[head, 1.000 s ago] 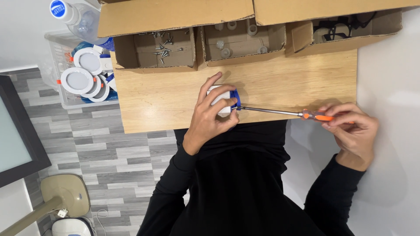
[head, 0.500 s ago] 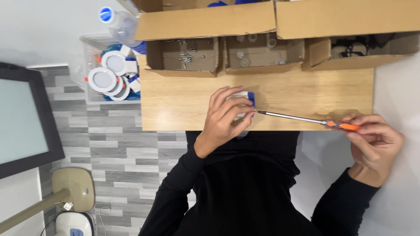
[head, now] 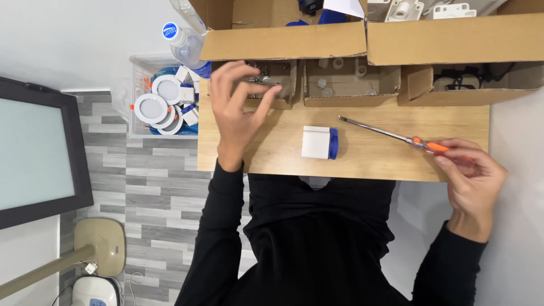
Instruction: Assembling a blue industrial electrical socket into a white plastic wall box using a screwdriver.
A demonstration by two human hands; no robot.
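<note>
Left of centre, the left hand [head: 237, 107] reaches with fingers spread wide over the small cardboard box [head: 258, 85], the white-and-blue block [head: 319, 142] lies alone mid-table, and the right hand [head: 473, 178] pinches the orange-handled screwdriver [head: 391, 135], whose long axis slants with its tip toward the upper left.

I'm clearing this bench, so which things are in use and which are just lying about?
In use:
left hand at the small cardboard box of screws
right hand holding the orange-handled screwdriver
white and blue block

Lying about:
round white lamps
water bottle
monitor
</note>
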